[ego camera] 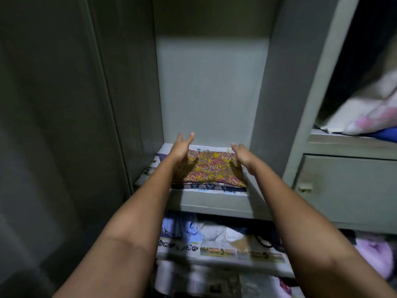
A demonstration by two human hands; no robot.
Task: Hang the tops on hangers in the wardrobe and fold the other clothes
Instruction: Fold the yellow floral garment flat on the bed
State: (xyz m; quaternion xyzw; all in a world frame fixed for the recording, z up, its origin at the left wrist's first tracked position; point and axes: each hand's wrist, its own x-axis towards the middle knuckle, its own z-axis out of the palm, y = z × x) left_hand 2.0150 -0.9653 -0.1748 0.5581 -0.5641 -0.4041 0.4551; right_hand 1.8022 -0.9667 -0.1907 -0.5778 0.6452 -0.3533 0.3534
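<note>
1. Wardrobe door (53, 125): grey panel filling the left of the frame, swung open; plain, with nothing hanging on it in view.

2. Left hand (181, 148): centre of frame, just left of the folded pile, fingers straight and spread, holding nothing. Whether its palm edge touches the cloth cannot be told.

3. Folded floral cloth (211, 167): centre of frame, the top piece of a small flat pile on the newspaper (150, 166) that lines the shelf (206, 203). Yellow ground with red flowers; beneath it a brown layer and a dark patterned one show at the front edge. Judged light, soft and limp (thin printed cotton, by the look), so it will sag and unfold if lifted by one corner. Best taken with flat palms at both short sides, or slid from under the whole pile so the layers stay together. The paper underneath may slip along with it.

4. Right hand (241, 155): centre right, at the pile's right end, fingers loose and extended, gripping nothing; it hovers at or just over the cloth's edge.

5. Loose clothes (193, 230): lower centre, on the shelf below, a crumpled blue and white heap not yet folded.

6. Drawer (348, 190): right of frame, shut, small handle at its left.

7. Pink bedding (369, 117): upper right, blurred.
</note>
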